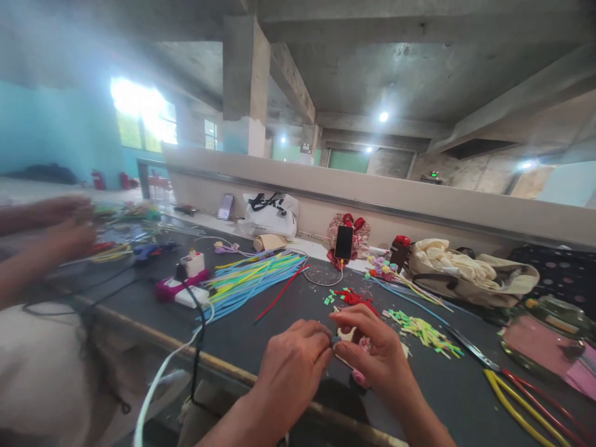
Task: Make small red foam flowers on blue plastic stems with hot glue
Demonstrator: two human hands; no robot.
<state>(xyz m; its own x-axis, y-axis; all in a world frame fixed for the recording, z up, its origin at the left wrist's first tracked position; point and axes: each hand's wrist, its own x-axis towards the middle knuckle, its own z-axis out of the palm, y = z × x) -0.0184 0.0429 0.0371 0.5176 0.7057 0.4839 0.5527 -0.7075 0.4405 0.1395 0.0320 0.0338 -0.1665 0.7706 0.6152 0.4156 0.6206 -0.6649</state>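
Note:
My left hand (294, 360) and my right hand (384, 354) meet just above the near part of the dark table. A small blue-grey piece (335, 339) sits pinched between their fingertips; its kind is too small to tell. The left fingers are curled and pressed together, while the right thumb and forefinger close on the piece from the other side. Under and behind the right hand lie a pink rolled flower (360, 377) and a pale flat item, both partly hidden. Beyond the hands are a heap of red cut pieces (356, 299) and a pile of yellow-green cut pieces (426, 333).
Fuzzy blue, green and yellow stems (261, 279) lie in a bundle at left, near a purple-and-white power strip (182, 292). Scissors (500, 372) with yellow and red handles lie right. A phone (343, 242) leans at the back. A co-worker's blurred hands (69, 233) are far left.

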